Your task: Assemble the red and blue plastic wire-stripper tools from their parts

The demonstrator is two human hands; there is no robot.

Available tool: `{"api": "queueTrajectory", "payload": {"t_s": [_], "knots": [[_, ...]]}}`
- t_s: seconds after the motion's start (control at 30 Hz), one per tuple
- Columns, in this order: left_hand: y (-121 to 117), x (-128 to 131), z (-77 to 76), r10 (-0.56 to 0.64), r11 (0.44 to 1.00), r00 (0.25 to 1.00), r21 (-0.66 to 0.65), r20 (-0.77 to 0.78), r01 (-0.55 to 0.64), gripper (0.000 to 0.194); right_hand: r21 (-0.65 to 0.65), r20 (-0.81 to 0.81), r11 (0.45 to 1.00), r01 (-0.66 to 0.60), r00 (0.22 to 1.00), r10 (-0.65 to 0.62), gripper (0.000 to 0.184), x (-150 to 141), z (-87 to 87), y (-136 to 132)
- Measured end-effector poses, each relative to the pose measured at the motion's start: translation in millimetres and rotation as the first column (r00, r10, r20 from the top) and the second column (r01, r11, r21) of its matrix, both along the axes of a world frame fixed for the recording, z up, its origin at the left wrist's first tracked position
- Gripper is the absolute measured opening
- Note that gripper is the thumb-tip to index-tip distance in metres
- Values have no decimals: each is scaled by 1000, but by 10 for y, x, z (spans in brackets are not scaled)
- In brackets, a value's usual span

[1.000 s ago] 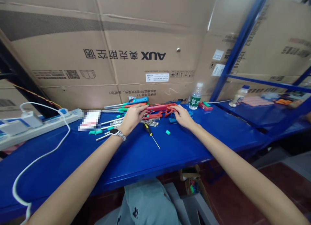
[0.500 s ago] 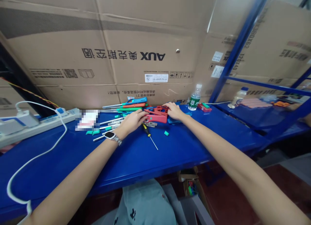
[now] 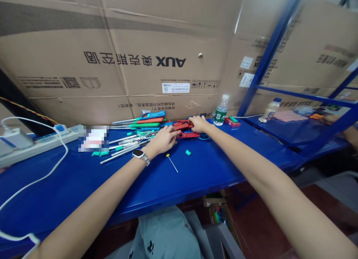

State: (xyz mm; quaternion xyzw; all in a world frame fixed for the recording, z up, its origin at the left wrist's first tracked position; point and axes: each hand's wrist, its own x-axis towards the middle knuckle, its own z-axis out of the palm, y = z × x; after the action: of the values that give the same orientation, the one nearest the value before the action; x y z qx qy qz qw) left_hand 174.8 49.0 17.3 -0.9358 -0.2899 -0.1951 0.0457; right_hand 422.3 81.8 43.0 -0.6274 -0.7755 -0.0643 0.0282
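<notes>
My left hand (image 3: pixel 165 139), with a watch at the wrist, has bent fingers on the near end of a red lighter handle (image 3: pixel 189 135). Curled over the far end of the red plastic parts is my right hand (image 3: pixel 199 124); its fingertips are partly hidden. A screwdriver (image 3: pixel 172 164) lies below my left hand, which covers its grip. Left of the hands is a pile of lighters with long metal tubes, including a blue lighter (image 3: pixel 155 115), an orange lighter (image 3: pixel 149 120) and a green lighter (image 3: pixel 145 125). One small teal piece (image 3: pixel 188 152) lies in front.
A water bottle (image 3: pixel 220 111) and a red box (image 3: pixel 232 122) stand at the back right. On the left are a power strip (image 3: pixel 36 146) and a white cable (image 3: pixel 53 173). Large cardboard (image 3: pixel 134 80) rises behind the blue table (image 3: pixel 134 188). Another person's hand (image 3: pixel 331 119) shows far right.
My left hand has shifted right and now covers the screwdriver's grip. The red lighter handle sits partly under the fingers of both hands. The whole view has shifted slightly.
</notes>
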Motion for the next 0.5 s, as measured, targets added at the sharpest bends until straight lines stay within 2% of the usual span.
{"api": "queueTrajectory", "payload": {"t_s": [0.2,0.33,0.5], "knots": [[-84,-51,36,64,997,998,-36,14,-63,37,30,-6,999,-28,1000,28,42,76,-6,-12],[-65,-83,32,86,995,996,-60,31,-84,32,62,-15,997,-37,999,38,45,108,25,-76],[-43,-88,22,60,995,995,-82,76,-54,30,99,-29,995,-35,999,38,33,115,78,-195]]}}
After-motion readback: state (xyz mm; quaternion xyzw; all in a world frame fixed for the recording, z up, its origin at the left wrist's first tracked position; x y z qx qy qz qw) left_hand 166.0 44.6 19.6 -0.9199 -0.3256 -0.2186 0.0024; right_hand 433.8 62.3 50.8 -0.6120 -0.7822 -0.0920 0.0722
